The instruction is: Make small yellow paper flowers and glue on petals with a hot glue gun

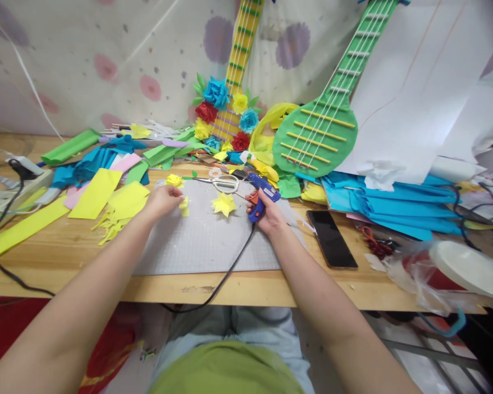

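My right hand (pixel 267 214) is wrapped round a blue hot glue gun (pixel 262 197) with an orange part, over the right side of a grey cutting mat (pixel 168 257). Its black cord runs down over the table edge. On the left side, the fingers of my left hand (pixel 164 201) are pinched together at a small yellow paper piece (pixel 184 207). Just behind those fingers is a yellow paper flower (pixel 175 180). Between my hands a yellow star-shaped paper flower (pixel 224 204) lies on the mat. White-handled scissors (pixel 225 184) lie behind it, partly hidden.
Yellow crepe paper (pixel 96 194) and blue scraps are heaped at left, beside a power strip (pixel 18 191). A green paper lute (pixel 316 137) and a flowered yellow one (pixel 240 60) lean at the back. At right are a phone (pixel 332 239) and blue paper (pixel 394 205).
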`<state>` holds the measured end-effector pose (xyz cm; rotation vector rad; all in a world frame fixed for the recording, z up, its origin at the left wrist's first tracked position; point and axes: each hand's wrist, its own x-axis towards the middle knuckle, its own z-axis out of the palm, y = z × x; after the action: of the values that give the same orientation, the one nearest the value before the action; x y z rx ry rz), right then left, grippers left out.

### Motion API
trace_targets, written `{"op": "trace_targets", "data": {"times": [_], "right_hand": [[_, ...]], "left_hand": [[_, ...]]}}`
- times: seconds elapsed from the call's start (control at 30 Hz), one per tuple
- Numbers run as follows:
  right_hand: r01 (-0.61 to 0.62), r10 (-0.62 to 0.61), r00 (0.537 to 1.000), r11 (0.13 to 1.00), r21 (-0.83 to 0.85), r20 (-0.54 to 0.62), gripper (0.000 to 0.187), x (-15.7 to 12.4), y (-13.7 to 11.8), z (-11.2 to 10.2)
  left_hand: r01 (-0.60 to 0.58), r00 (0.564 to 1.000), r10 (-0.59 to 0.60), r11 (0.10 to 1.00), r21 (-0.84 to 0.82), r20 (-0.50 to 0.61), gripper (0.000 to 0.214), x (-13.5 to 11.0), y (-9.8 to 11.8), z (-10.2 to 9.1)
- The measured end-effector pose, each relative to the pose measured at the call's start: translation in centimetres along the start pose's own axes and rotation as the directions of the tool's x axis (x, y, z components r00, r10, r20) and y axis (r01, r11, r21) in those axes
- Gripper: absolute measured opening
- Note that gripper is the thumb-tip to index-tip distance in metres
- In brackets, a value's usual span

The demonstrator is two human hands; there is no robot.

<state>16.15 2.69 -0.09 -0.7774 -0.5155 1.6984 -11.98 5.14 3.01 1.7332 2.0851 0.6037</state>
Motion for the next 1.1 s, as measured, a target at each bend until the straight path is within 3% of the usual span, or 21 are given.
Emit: {"op": "trace_targets", "data": {"times": [0.17,0.43,0.6,0.8,0.93,1.1], "right_hand": [[0.012,-0.012,1.0,1.0,0.002,0.005,0.02,0.1,0.1,-0.2],[0.018,-0.018,0.999,1.0,-0.001,0.032,0.02,0.2,0.3,-0.3],[0.022,-0.022,0.999,1.0,-0.016,0.04,0.021,0.3,0.3,-0.5],[0.022,-0.022,1.0,1.0,-0.014,0.018,0.022,0.1,0.2,-0.2],[0.018,-0.018,1.0,1.0,-0.019,0.006,0.021,0.1,0.2,-0.1],[0.032,-0.031,0.999,0.999,-0.022,0.018,0.023,0.2,0.3,-0.3]], "left_hand": [[0.045,0.997,-0.057,0.982,0.184,0.057,0.029,0.9,0.0,0.7],[0.004,0.991,-0.022,0.991,0.134,0.135,0.026,1.7,0.2,1.2],[-0.116,0.98,0.102,0.99,0.079,0.169,0.022,2.1,-0.7,0.8],[-0.143,0.947,0.125,0.989,0.042,0.296,0.015,2.8,-1.1,0.9],[-0.148,0.952,0.152,0.988,-0.035,0.265,0.022,2.8,-1.3,1.2],[-0.135,0.961,0.115,0.989,0.065,0.253,0.02,2.2,-0.9,0.7]]}}
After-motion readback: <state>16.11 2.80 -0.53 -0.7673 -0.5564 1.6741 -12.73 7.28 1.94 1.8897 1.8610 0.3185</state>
